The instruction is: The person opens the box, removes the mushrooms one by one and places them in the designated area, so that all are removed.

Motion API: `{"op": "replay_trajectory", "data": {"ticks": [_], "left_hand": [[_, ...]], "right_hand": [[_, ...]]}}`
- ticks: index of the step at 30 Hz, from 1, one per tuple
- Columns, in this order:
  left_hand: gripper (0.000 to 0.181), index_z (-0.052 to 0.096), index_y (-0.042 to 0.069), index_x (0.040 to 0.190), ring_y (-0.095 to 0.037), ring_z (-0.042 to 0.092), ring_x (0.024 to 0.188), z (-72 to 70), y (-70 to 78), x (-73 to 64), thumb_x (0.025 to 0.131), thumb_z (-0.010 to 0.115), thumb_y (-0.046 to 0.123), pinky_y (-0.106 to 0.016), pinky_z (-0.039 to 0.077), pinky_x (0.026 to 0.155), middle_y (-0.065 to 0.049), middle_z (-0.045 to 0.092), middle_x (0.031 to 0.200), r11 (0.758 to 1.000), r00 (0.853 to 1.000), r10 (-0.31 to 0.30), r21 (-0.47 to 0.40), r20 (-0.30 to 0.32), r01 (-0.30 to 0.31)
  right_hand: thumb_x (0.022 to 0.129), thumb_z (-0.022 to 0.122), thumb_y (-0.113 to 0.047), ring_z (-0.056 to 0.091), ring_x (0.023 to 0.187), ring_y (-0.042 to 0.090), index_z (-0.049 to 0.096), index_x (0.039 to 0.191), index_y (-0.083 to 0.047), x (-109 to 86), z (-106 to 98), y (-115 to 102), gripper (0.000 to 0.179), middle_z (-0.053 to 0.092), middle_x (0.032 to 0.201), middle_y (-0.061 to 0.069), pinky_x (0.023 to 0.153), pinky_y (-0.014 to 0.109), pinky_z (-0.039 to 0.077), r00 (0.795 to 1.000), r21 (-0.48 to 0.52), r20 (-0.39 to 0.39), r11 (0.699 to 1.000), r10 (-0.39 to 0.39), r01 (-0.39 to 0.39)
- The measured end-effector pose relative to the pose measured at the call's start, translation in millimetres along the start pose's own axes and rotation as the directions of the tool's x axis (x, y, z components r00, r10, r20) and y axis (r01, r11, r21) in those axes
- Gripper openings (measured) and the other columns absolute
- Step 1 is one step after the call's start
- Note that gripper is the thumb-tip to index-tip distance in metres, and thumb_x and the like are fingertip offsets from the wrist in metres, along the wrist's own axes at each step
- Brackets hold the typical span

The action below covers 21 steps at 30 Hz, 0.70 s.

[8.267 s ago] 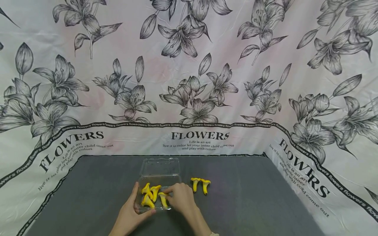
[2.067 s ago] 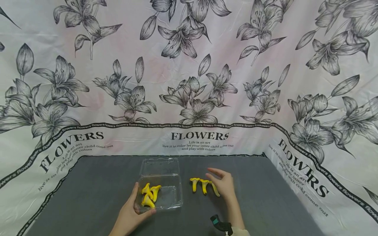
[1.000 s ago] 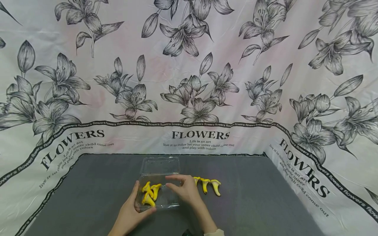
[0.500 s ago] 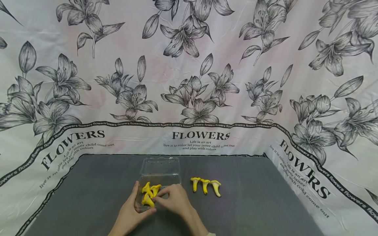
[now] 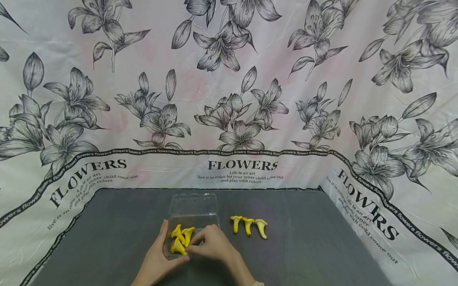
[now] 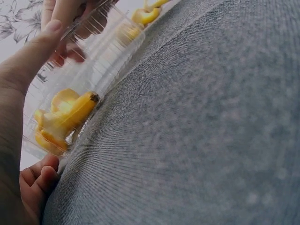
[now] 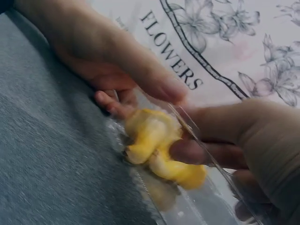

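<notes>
A clear plastic clamshell box with its lid folded back lies on the grey table, yellow chanterelle mushrooms inside its left part. My left hand grips the box by its left side, thumb along the near rim. Inside the box, my right hand pinches the stem end of the nearest chanterelle between thumb and index finger. In the right wrist view, the right fingers reach past the clear rim to the yellow mushroom. The left wrist view shows a dark-tipped chanterelle through the box wall.
Three more chanterelles lie in a row on the grey table, right of the box. A white flower-printed cloth hangs behind the table and along its sides.
Earlier, the right hand moved one chanterelle from the box to the row on the table. It then came back left into the box; the nearest chanterelle there has just shifted slightly toward me.
</notes>
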<state>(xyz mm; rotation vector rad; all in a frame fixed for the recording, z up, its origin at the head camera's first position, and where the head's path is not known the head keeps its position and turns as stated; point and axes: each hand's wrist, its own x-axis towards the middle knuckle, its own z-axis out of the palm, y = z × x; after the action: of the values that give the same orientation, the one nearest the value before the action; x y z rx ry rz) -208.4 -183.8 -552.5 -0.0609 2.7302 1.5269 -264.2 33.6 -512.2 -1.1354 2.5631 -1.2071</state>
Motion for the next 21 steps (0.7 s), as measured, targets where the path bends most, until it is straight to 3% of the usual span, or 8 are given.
{"op": "replay_trajectory", "data": {"ticks": [3, 7, 14, 21], "left_hand": [[0.136, 0.001, 0.022, 0.173, -0.015, 0.044, 0.061, 0.0, -0.9, 0.7, 0.078, 0.093, 0.055, -0.027, 0.044, 0.058, -0.009, 0.001, 0.179, 1.000, 1.000, -0.001, -0.001, -0.001, 0.001], [0.135, 0.003, 0.021, 0.173, -0.014, 0.043, 0.062, 0.0, -1.0, 0.4, 0.077, 0.093, 0.053, -0.026, 0.043, 0.058, -0.009, 0.004, 0.179, 1.000, 1.000, 0.005, 0.007, -0.008, -0.005], [0.134, 0.003, 0.022, 0.173, -0.014, 0.042, 0.063, 1.6, -0.5, -1.0, 0.078, 0.093, 0.052, -0.026, 0.042, 0.058, -0.009, 0.004, 0.179, 1.000, 1.000, 0.003, 0.012, 0.009, -0.003], [0.135, 0.002, 0.022, 0.173, -0.014, 0.044, 0.066, 3.1, 0.8, -1.1, 0.078, 0.093, 0.053, -0.026, 0.043, 0.061, -0.009, 0.004, 0.179, 1.000, 1.000, -0.004, 0.025, 0.003, 0.004]], "right_hand": [[0.094, 0.084, -0.020, 0.044, 0.048, -0.009, 0.087, 0.097, -0.016, 2.8, 4.6, -5.0, 0.006, 0.080, 0.091, -0.012, 0.047, 0.014, 0.038, 0.993, -0.034, -0.107, 0.998, 0.046, -0.050], [0.091, 0.086, -0.017, 0.024, 0.041, -0.005, 0.085, 0.110, -0.015, 6.0, 10.1, -9.7, 0.019, 0.081, 0.104, -0.007, 0.043, 0.015, 0.028, 0.971, -0.091, -0.226, 0.991, 0.072, -0.095], [0.095, 0.082, -0.018, 0.044, 0.056, -0.005, 0.081, 0.123, -0.015, 6.6, 13.4, -9.4, 0.028, 0.079, 0.118, -0.002, 0.060, 0.015, 0.043, 0.977, -0.201, -0.207, 0.975, 0.058, -0.100], [0.095, 0.081, -0.012, 0.036, 0.051, -0.002, 0.081, 0.122, -0.012, 10.7, 14.0, -9.2, 0.028, 0.081, 0.113, 0.001, 0.051, 0.018, 0.038, 0.966, -0.192, -0.229, 0.968, 0.118, -0.164]]}}
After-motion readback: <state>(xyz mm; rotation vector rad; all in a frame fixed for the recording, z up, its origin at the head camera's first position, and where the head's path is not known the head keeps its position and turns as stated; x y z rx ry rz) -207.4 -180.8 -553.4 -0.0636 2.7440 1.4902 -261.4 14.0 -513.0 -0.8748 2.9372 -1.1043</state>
